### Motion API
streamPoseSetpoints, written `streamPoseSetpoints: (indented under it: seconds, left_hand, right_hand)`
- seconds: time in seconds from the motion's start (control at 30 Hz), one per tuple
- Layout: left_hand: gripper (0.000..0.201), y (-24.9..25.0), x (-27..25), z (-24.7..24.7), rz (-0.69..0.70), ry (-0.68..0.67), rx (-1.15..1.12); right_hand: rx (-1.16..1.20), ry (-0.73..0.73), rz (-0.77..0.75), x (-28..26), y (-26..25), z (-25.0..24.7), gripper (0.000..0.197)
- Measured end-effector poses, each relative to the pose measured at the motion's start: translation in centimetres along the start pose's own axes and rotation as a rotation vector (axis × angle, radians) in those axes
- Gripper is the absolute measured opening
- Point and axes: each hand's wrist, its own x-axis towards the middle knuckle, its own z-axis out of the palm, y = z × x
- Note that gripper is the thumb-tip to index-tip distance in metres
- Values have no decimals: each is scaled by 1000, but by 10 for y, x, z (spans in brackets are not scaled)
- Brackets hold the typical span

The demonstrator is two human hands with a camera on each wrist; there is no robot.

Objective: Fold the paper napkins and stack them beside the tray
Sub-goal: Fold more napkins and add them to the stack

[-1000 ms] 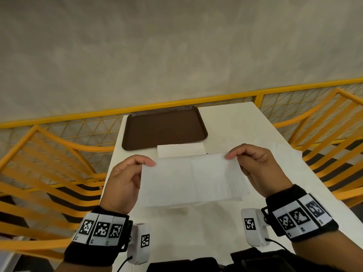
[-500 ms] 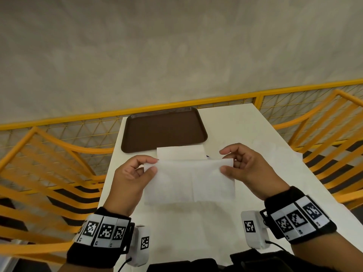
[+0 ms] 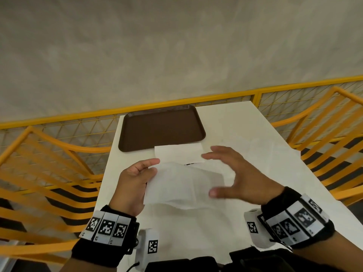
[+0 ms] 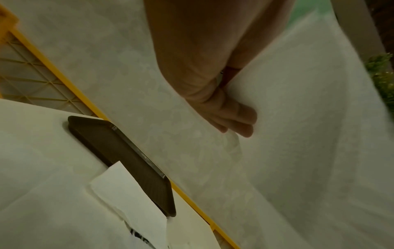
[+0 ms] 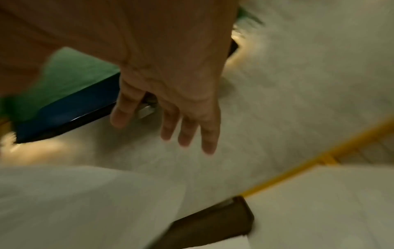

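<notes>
My left hand (image 3: 146,169) pinches the left end of a white paper napkin (image 3: 182,185), folded to a strip and held above the white table (image 3: 245,122). In the left wrist view the fingertips (image 4: 241,123) lie on the napkin (image 4: 298,118). My right hand (image 3: 225,173) hovers at the napkin's right end with fingers spread and thumb out, gripping nothing; the right wrist view shows its straight fingers (image 5: 187,128) free of the napkin (image 5: 74,202). A folded napkin (image 3: 177,153) lies flat against the near edge of the brown tray (image 3: 161,128).
An unfolded napkin (image 3: 261,148) lies flat on the table right of my right hand. Yellow railing (image 3: 216,96) runs behind the table. Yellow slatted seat backs stand at the left (image 3: 39,173) and right (image 3: 334,134).
The right hand has let go of the napkin's right end and spread open beside it. The left hand keeps its pinch, and the napkin's right side has sagged a little.
</notes>
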Motion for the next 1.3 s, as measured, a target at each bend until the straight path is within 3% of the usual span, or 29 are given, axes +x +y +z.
streamPoseSetpoints:
  seconds: [0.07,0.17,0.3,0.43,0.63,1.03,1.17,1.3]
  left_hand:
    - [24,1,0,4,-3,2,-2]
    - [22,3,0,10,-13,-9,0]
    - [21,7,-2,18,-18,0,-1]
    - [21,12,-5,28,26,15,12]
    - [23,21,-6,30,48,41,-30]
    - [22,28,-1,23,-96,-24,-190]
    - [22,27,0,23,-131,-39,-212]
    - [27,27,0,23,-170,-84,-346]
  right_hand:
    - [-259,-31,-119,1,-10,10,97]
    - [-473,26,-222,4,-17,31,102]
    - [-430,72,-264,9,-16,50,98]
    - [-346,106,-210,15,-18,63,95]
    - [-236,179,-154,19,-16,63,72]
    - [-184,408,-375,19,-9,53,36]
    - [-253,464,-424,20,-11,58,40]
    - [-207,523,-402,22,-16,58,12]
